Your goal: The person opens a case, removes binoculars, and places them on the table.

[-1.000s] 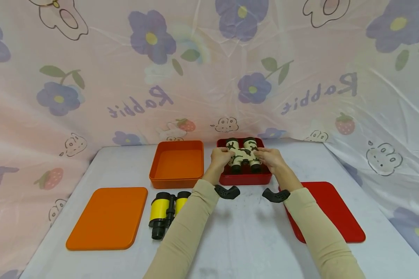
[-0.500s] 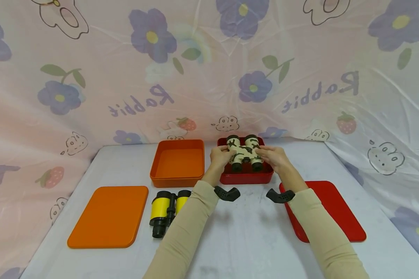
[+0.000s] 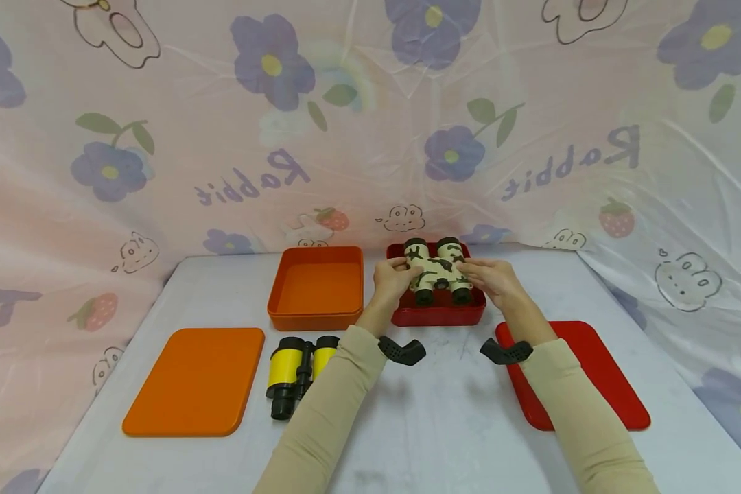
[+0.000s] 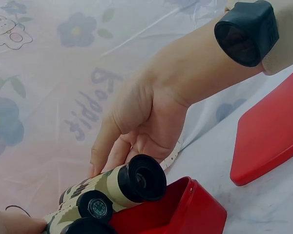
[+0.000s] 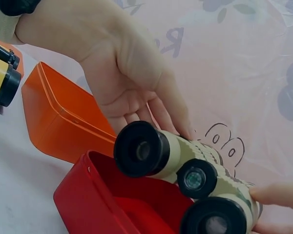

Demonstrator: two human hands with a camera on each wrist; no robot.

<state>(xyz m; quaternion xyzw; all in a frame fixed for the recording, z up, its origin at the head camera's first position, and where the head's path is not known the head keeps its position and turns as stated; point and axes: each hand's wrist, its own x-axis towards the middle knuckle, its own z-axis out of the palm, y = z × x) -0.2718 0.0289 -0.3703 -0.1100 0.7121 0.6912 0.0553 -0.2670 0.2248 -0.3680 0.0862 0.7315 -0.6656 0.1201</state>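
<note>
Camouflage-patterned binoculars (image 3: 436,269) are over the red box (image 3: 438,317), their black-rimmed eyepieces toward the person. At their left barrel, my left hand (image 3: 387,283) grips them between thumb and fingers. On the opposite barrel, my right hand (image 3: 495,280) holds them in the same way. The left wrist view shows the right hand (image 4: 141,114) with its thumb on top of the barrel and a small compass dial (image 4: 96,208) between the eyepieces. In the right wrist view, the binoculars (image 5: 175,152) overlap the open red box (image 5: 90,202) from above.
Left of the red box stands an open orange box (image 3: 315,320). Yellow-and-black binoculars (image 3: 284,368) lie in front of it, partly hidden by the left sleeve. An orange lid (image 3: 194,381) lies at left, a red lid (image 3: 599,374) under the right forearm.
The camouflage binoculars have risen slightly and shifted a little right over the red box, still in both hands. My right wrist has swung outward to the right.
</note>
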